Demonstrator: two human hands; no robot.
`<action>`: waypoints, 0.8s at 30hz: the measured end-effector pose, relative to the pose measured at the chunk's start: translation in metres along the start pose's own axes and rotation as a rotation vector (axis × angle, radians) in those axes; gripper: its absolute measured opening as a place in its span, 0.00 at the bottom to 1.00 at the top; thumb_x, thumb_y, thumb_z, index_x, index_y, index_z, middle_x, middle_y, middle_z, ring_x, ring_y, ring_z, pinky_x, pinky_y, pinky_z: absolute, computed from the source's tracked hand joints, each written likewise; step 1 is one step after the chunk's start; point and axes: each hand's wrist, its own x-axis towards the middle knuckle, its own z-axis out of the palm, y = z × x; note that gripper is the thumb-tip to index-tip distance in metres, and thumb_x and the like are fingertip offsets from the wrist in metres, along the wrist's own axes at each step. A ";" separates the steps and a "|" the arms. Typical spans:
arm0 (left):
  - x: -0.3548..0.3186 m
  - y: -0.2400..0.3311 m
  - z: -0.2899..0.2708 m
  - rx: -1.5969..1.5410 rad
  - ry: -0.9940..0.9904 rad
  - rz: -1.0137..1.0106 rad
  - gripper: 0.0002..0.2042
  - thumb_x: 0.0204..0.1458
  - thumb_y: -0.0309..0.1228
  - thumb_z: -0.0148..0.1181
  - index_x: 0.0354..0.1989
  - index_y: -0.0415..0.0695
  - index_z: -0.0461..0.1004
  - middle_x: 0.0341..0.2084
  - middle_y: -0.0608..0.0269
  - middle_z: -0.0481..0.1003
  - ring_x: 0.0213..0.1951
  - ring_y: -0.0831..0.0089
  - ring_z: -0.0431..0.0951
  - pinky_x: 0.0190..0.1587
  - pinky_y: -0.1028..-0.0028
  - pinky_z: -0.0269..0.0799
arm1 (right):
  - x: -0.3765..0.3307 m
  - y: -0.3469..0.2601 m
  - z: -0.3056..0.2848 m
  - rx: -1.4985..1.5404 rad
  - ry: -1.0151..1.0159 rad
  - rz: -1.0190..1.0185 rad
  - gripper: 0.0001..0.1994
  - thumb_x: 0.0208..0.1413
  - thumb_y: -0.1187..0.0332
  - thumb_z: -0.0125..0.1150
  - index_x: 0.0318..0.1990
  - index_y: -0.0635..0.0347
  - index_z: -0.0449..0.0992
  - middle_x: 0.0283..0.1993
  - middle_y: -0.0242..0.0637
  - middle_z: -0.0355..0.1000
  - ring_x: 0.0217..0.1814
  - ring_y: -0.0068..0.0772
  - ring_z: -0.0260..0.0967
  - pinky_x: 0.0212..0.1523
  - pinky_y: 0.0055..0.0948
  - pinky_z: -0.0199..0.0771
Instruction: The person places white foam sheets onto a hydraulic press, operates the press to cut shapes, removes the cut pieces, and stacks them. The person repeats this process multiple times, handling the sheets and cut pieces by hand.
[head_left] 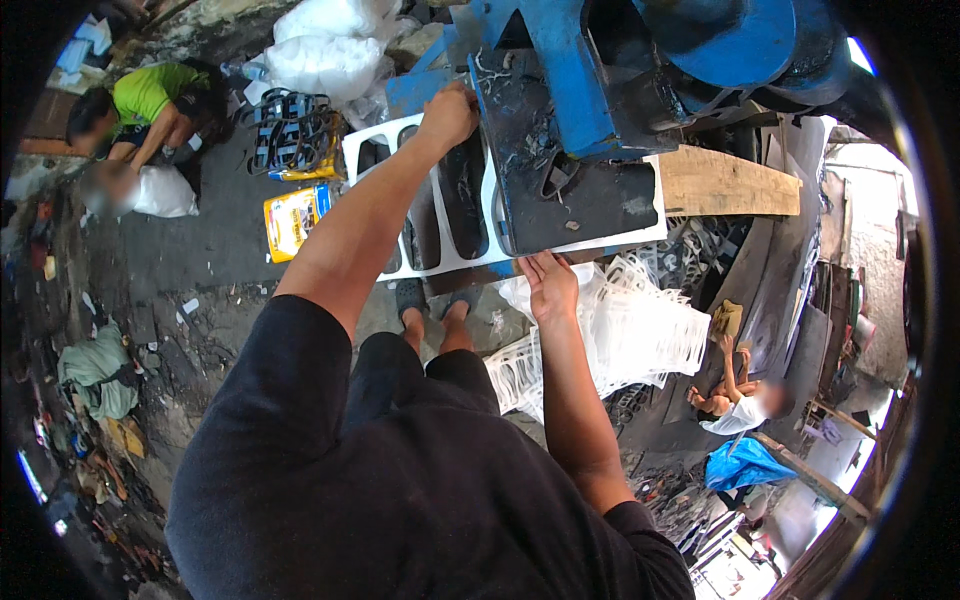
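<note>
A white foam sheet [478, 262] with sole-shaped holes cut out of it lies on the dark bed [600, 205] of a blue press machine [570, 70]. My left hand [449, 113] grips the sheet's far edge near the machine. The sheet's near edge is held by my right hand [549, 283], fingers curled over it. A dark cutting die [556, 174] rests on the bed under the blue head.
A pile of cut white foam sheets [630, 335] lies below the machine at right. A wooden plank [725, 183] sticks out to the right. One person in green [150, 100] crouches by white sacks [325, 50] at upper left. Another sits at lower right [740, 400]. Black soles [290, 130] and a yellow pack [290, 220] lie on the floor.
</note>
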 end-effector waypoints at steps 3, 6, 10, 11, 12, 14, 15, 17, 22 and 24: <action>0.000 0.000 -0.004 -0.033 -0.040 0.059 0.09 0.49 0.29 0.57 0.37 0.40 0.78 0.42 0.43 0.74 0.44 0.42 0.75 0.47 0.52 0.71 | -0.003 -0.001 0.006 -0.002 0.028 -0.014 0.08 0.62 0.76 0.53 0.46 0.70 0.67 0.43 0.44 0.72 0.45 0.38 0.74 0.49 0.34 0.80; 0.011 0.000 -0.011 -0.087 -0.148 0.073 0.11 0.49 0.28 0.57 0.40 0.37 0.76 0.44 0.40 0.74 0.45 0.41 0.75 0.49 0.55 0.72 | -0.005 0.001 0.006 -0.017 0.060 -0.017 0.10 0.62 0.75 0.53 0.48 0.70 0.66 0.45 0.45 0.72 0.47 0.38 0.74 0.51 0.34 0.79; 0.015 -0.013 -0.017 -0.158 -0.292 0.143 0.14 0.48 0.26 0.57 0.45 0.39 0.76 0.49 0.42 0.73 0.48 0.44 0.74 0.52 0.57 0.71 | 0.004 0.011 -0.003 -0.040 0.078 -0.061 0.11 0.64 0.72 0.53 0.50 0.67 0.67 0.46 0.45 0.74 0.50 0.41 0.74 0.52 0.36 0.79; 0.016 -0.015 -0.021 -0.104 -0.296 0.189 0.15 0.48 0.26 0.57 0.46 0.40 0.76 0.49 0.43 0.73 0.49 0.45 0.74 0.53 0.57 0.71 | 0.001 0.011 0.001 -0.054 0.084 -0.061 0.11 0.64 0.72 0.53 0.50 0.67 0.67 0.47 0.45 0.73 0.50 0.41 0.74 0.52 0.36 0.79; 0.015 -0.013 -0.026 -0.051 -0.305 0.237 0.15 0.48 0.25 0.57 0.47 0.40 0.76 0.50 0.44 0.73 0.50 0.46 0.73 0.53 0.58 0.70 | -0.006 0.008 0.005 -0.066 0.094 -0.061 0.11 0.65 0.71 0.52 0.51 0.67 0.67 0.47 0.45 0.73 0.50 0.41 0.74 0.52 0.36 0.79; 0.011 -0.005 -0.033 -0.010 -0.322 0.241 0.16 0.48 0.24 0.57 0.48 0.42 0.76 0.51 0.48 0.73 0.52 0.48 0.73 0.54 0.59 0.70 | -0.011 0.008 0.006 -0.105 0.098 -0.073 0.12 0.66 0.69 0.51 0.51 0.67 0.66 0.47 0.46 0.72 0.50 0.41 0.73 0.53 0.36 0.79; 0.009 0.002 -0.035 -0.022 -0.323 0.195 0.16 0.48 0.23 0.57 0.47 0.43 0.77 0.51 0.50 0.73 0.53 0.51 0.73 0.55 0.60 0.70 | -0.009 0.008 0.006 -0.121 0.094 -0.084 0.12 0.66 0.69 0.50 0.51 0.67 0.66 0.47 0.46 0.71 0.50 0.41 0.73 0.52 0.36 0.79; 0.007 0.008 -0.040 -0.033 -0.336 0.149 0.17 0.48 0.21 0.55 0.48 0.44 0.78 0.51 0.52 0.73 0.54 0.53 0.73 0.55 0.61 0.70 | -0.009 0.009 0.003 -0.144 0.095 -0.113 0.12 0.66 0.69 0.50 0.51 0.67 0.66 0.47 0.46 0.71 0.49 0.41 0.73 0.52 0.35 0.79; 0.003 -0.006 -0.031 -0.024 -0.301 0.141 0.19 0.47 0.21 0.54 0.49 0.46 0.76 0.54 0.55 0.71 0.55 0.52 0.71 0.57 0.59 0.69 | -0.007 0.014 0.008 -0.112 0.094 -0.142 0.13 0.65 0.69 0.52 0.52 0.68 0.66 0.47 0.46 0.71 0.48 0.39 0.74 0.50 0.33 0.79; -0.015 0.009 -0.025 0.211 0.013 0.121 0.22 0.46 0.26 0.56 0.54 0.48 0.73 0.56 0.55 0.70 0.55 0.46 0.68 0.55 0.47 0.65 | -0.014 0.015 0.006 -0.104 0.120 -0.155 0.14 0.65 0.69 0.53 0.52 0.69 0.66 0.46 0.45 0.71 0.47 0.37 0.74 0.49 0.31 0.79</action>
